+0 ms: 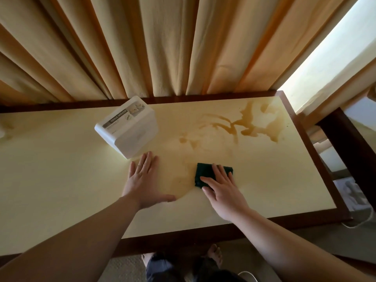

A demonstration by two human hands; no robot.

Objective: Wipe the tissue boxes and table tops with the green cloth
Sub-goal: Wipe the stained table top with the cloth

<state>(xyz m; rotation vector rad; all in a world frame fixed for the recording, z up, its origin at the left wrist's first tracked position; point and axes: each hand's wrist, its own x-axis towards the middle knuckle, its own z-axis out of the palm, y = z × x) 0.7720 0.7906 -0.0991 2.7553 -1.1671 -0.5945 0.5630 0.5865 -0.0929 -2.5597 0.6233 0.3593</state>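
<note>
Green, dark rectangular cloth (205, 174) lies flat under the right hand (222, 190), whose straight fingers press it onto the cream-topped, dark-wood-framed surface (61, 169), right of centre. Left hand (143, 183) rests flat, palm down, fingers spread and straight, holding nothing, just left of the cloth and apart from it. White plastic tissue box (127, 127), labelled "TISSUE HOLDER", sits tilted just beyond the left fingertips; contact cannot be told. Brownish liquid streaks (240, 124) spread across the far right part of the surface. Pleated beige curtains (142, 43) hang behind.
</note>
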